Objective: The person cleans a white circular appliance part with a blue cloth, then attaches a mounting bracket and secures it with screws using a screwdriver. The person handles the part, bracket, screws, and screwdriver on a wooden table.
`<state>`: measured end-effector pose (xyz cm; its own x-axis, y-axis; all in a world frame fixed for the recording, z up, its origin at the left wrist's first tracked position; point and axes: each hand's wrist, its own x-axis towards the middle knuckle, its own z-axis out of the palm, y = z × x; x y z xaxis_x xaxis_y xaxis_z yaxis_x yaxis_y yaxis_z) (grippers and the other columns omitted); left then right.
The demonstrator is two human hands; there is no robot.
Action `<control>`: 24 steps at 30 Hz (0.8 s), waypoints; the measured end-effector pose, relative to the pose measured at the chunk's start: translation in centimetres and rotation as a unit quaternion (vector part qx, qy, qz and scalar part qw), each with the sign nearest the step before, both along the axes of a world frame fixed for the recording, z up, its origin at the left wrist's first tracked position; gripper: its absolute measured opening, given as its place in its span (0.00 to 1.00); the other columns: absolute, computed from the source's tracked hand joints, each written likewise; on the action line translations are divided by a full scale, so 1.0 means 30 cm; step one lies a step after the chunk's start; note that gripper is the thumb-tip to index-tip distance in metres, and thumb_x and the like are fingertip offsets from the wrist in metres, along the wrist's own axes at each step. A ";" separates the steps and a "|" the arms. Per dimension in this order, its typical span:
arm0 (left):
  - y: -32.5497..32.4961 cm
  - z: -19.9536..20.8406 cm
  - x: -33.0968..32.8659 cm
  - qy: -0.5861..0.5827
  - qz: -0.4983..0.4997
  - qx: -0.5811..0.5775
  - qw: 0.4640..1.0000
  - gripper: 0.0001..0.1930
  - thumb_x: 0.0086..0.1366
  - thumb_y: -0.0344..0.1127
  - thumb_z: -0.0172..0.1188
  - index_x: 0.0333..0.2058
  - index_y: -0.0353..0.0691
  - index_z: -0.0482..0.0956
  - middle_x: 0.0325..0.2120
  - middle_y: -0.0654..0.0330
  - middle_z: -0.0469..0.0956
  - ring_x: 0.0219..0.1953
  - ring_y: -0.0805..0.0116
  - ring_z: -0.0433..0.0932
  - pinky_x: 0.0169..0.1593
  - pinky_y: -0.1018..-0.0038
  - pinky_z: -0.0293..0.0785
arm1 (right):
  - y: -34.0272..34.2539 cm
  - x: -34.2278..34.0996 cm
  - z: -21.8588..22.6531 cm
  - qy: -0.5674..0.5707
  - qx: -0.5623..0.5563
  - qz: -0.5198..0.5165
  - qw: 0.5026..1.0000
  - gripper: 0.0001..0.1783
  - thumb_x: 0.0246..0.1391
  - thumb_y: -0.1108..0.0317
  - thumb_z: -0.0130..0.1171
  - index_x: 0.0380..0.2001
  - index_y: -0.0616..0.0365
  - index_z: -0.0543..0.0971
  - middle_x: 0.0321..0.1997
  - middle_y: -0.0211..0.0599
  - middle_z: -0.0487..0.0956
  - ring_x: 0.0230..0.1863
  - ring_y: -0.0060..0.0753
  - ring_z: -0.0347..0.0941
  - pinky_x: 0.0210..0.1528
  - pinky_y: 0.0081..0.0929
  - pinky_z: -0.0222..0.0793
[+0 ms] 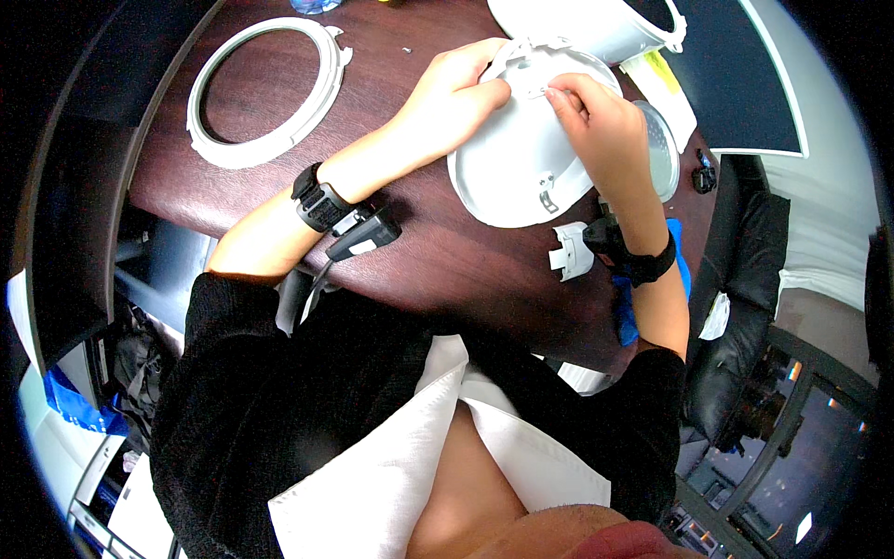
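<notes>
A round white plastic cover stands tilted over the dark red table, between my two hands. My left hand grips its upper left rim, thumb on the inner face and fingers partly hidden behind. With thumb and forefinger pinched, my right hand works at a small fitting near the cover's upper middle; whatever lies between those fingertips is too small to make out. Low on the inner face sits a small metal bracket. Close to my right wrist lies a curved white plastic piece.
A large white ring lies at the left. At the far right are a white cylindrical housing, a round perforated grey disc and a small black object. A black device with a cable hangs by my left wrist, near the table's front edge.
</notes>
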<state>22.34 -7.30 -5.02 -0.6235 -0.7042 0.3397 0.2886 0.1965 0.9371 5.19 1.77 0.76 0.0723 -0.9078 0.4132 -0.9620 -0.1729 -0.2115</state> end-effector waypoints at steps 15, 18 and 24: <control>0.009 0.009 0.003 -0.006 0.006 -0.002 1.000 0.18 0.57 0.28 0.49 0.46 0.31 0.76 0.34 0.53 0.81 0.35 0.70 0.79 0.39 0.73 0.75 | 0.011 0.022 -0.016 0.031 -0.039 0.017 0.999 0.05 0.51 0.67 0.63 0.30 0.53 0.78 0.27 0.35 0.81 0.25 0.42 0.78 0.27 0.32 0.73; 0.005 0.012 0.007 -0.015 0.007 -0.014 1.000 0.18 0.57 0.28 0.49 0.46 0.31 0.76 0.34 0.53 0.81 0.35 0.70 0.80 0.39 0.73 0.75 | 0.006 0.011 -0.029 0.041 -0.061 0.021 0.997 0.05 0.51 0.67 0.63 0.30 0.54 0.77 0.28 0.36 0.81 0.25 0.42 0.78 0.27 0.32 0.74; 0.005 0.005 0.005 -0.014 0.006 -0.006 1.000 0.17 0.58 0.29 0.50 0.46 0.32 0.76 0.33 0.53 0.81 0.34 0.70 0.80 0.39 0.73 0.75 | 0.012 0.020 -0.029 0.055 -0.061 0.016 0.997 0.05 0.51 0.67 0.63 0.30 0.54 0.77 0.29 0.36 0.81 0.26 0.42 0.78 0.27 0.32 0.74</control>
